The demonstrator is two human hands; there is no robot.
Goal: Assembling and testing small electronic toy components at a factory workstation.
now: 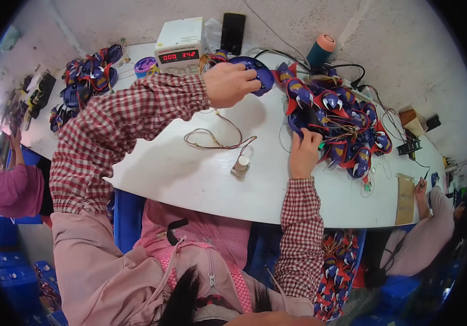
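Note:
At the back of the table my left hand (pixel 231 84) is closed on the edge of a dark blue plastic shell (pixel 258 70), rounded and hollow. Its arm reaches across from the left. My right hand (pixel 305 154) pinches another dark blue shell (pixel 297 120) at the near left edge of a pile of purple, red and white toy parts (pixel 347 111) with thin wires. Between the hands, a small white-capped cylinder (pixel 240 164) stands on the table, and a loose brown cable (pixel 212 144) curls beside it. The right fingertips are partly hidden by the shell.
A white box with a red digital display (pixel 181 43) and a phone (pixel 233 33) stand at the back. A teal cylinder (pixel 320 51) is behind the pile. More toy parts (pixel 89 76) lie left. Below right is a full bin (pixel 339 271). Other people sit at both sides.

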